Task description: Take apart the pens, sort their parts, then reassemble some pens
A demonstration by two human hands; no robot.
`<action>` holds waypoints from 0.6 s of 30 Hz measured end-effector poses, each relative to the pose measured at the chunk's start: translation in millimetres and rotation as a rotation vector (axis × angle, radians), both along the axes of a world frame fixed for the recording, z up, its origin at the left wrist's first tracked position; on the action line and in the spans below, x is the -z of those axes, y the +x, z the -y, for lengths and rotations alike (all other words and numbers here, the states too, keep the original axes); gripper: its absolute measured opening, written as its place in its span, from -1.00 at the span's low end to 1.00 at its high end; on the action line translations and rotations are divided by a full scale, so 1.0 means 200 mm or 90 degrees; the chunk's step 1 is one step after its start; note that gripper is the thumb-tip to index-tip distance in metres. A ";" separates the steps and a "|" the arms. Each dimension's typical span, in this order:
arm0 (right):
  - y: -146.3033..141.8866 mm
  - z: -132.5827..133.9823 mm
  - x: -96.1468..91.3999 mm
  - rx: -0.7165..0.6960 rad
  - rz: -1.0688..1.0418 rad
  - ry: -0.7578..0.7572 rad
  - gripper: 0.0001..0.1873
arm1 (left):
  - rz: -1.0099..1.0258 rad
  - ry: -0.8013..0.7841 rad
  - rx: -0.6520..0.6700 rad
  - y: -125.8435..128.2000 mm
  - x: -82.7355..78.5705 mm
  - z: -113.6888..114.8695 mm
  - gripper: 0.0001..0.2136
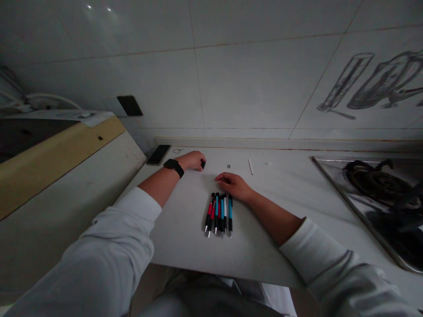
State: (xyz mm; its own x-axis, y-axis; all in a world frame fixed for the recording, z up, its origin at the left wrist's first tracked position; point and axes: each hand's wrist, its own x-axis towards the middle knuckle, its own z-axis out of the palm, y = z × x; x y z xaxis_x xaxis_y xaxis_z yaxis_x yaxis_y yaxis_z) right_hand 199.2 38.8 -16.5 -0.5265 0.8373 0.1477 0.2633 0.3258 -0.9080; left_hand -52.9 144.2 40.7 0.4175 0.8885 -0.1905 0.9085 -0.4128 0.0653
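Observation:
A row of several pens [219, 214], with red, teal, white and black barrels, lies side by side on the white counter [185, 237]. My right hand [234, 184] rests just behind the pens' top ends, fingers curled toward the left; what they pinch, if anything, is hidden. My left hand [194, 160], with a black watch [173, 167] on its wrist, sits farther back and left, closed around a small black part [202, 164].
A dark phone [158, 154] lies at the back left by the wall. A white pen tube [250, 166] and tiny loose parts [228, 166] lie behind my hands. A gas stove [380, 198] fills the right side. A raised appliance top [59, 145] stands at left.

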 end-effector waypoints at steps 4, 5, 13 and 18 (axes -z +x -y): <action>0.00 0.00 0.00 0.004 0.001 -0.003 -0.73 | 0.008 -0.003 0.003 -0.01 0.01 0.00 -0.55; 0.00 0.00 0.01 0.006 0.004 -0.002 -0.73 | 0.008 -0.004 0.003 -0.01 0.01 0.00 -0.55; 0.00 0.00 0.01 0.005 -0.006 -0.005 -0.72 | 0.010 -0.011 -0.023 0.01 0.02 -0.01 -0.56; 0.00 -0.01 0.01 0.000 -0.011 -0.008 -0.72 | -0.001 -0.012 -0.015 0.02 0.01 -0.02 -0.61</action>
